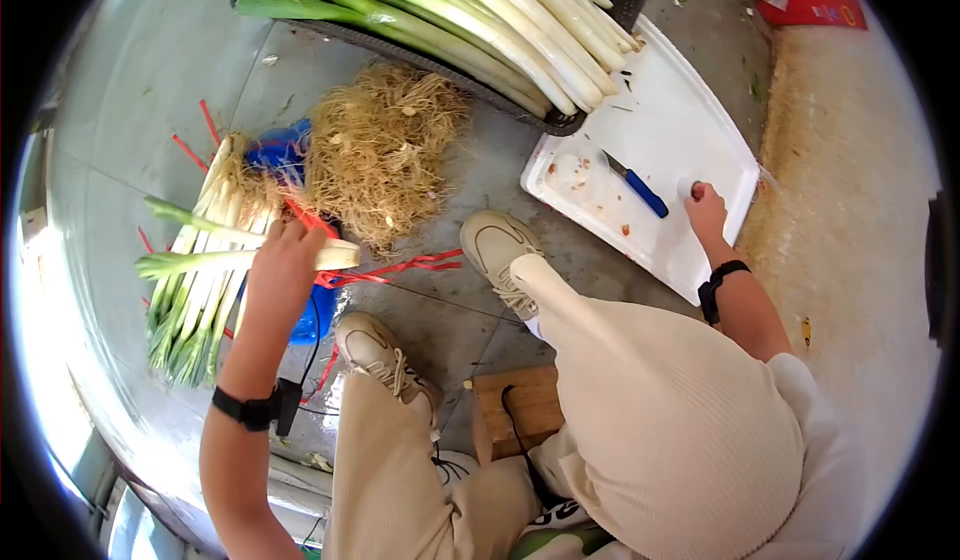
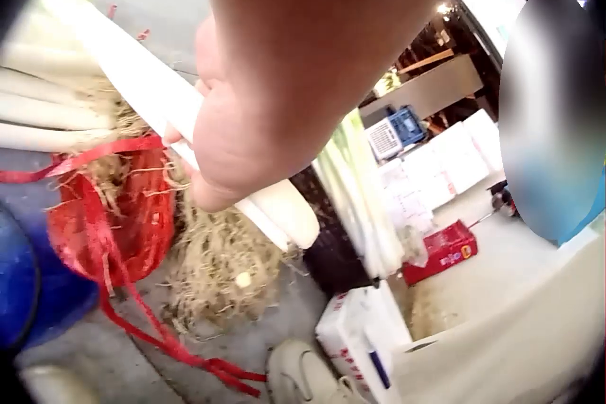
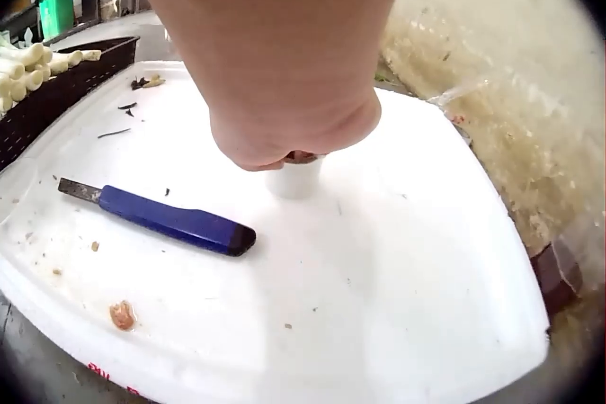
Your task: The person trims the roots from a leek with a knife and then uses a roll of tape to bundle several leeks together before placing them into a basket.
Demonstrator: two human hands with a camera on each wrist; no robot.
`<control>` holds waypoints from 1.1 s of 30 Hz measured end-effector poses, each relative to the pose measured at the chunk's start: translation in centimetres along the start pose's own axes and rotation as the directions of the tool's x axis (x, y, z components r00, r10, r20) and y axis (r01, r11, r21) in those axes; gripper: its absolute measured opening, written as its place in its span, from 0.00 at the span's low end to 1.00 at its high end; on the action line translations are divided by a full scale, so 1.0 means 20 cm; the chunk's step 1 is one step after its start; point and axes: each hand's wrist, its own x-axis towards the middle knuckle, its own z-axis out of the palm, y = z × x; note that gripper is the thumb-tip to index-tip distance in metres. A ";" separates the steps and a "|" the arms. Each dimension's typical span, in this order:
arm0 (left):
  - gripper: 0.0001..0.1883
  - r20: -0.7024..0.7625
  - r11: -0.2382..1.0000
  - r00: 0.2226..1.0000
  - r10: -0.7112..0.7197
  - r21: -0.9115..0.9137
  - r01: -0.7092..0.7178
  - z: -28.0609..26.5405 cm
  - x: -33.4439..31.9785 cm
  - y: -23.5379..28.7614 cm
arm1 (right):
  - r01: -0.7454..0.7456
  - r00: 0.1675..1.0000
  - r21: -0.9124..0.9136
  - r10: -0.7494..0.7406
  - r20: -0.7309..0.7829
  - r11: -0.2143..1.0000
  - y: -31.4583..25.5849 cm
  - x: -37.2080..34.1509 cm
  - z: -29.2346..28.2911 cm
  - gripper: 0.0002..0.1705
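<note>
My left hand (image 1: 283, 270) grips two trimmed leeks (image 1: 338, 255) by their white stems, above a bundle of rooted leeks (image 1: 205, 290) on the floor. In the left wrist view the hand (image 2: 251, 129) is curled round the white stems (image 2: 133, 53), cut ends past the palm. My right hand (image 1: 706, 210) is at a small white cylindrical thing (image 1: 686, 188) on the white foam lid; in the right wrist view the hand (image 3: 294, 129) covers the top of this thing (image 3: 295, 179), hiding its fingertips. A blue-handled knife (image 1: 640, 190) lies beside it.
A black crate (image 1: 570, 123) of cleaned leeks (image 1: 500, 20) stands at the lid's upper left. A pile of cut roots (image 1: 385, 150) lies on the floor, near red ribbons (image 1: 400, 265) and a blue bag (image 1: 282, 150). A wooden stool (image 1: 515, 410) is between the legs.
</note>
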 end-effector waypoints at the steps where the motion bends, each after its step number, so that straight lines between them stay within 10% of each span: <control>1: 0.16 -0.035 0.998 0.998 0.044 -0.045 -0.046 0.06 -0.02 -0.03 | 0.083 0.996 -0.087 -0.084 -0.006 0.993 -0.03 -0.02 -0.01 0.20; 6: 0.08 -0.152 0.995 0.984 0.095 0.051 -0.088 0.25 -0.07 -0.04 | 0.155 0.985 -0.311 -0.121 0.126 0.938 -0.04 0.01 -0.04 0.19; 13: 0.20 -0.243 0.998 0.968 0.057 0.016 -0.055 0.30 -0.10 -0.03 | 0.432 0.861 0.104 -0.376 -0.342 0.896 -0.31 -0.06 -0.19 0.13; 20: 0.19 -0.177 0.995 0.979 0.100 0.029 -0.096 0.34 -0.14 -0.09 | 0.673 0.733 0.426 -0.620 -0.280 0.604 -1.06 -0.36 -0.34 0.11; 28: 0.26 -0.304 0.928 0.953 -0.011 -0.359 -0.104 0.04 -0.14 0.08 | 0.567 0.305 0.806 -0.952 -0.018 0.166 -1.74 -0.66 -0.53 0.13; 33: 0.29 -0.354 0.571 0.928 -0.115 -0.788 -0.230 -0.25 -0.10 0.28 | 0.464 0.099 0.885 -0.995 -0.006 0.041 -1.90 -0.72 -0.50 0.13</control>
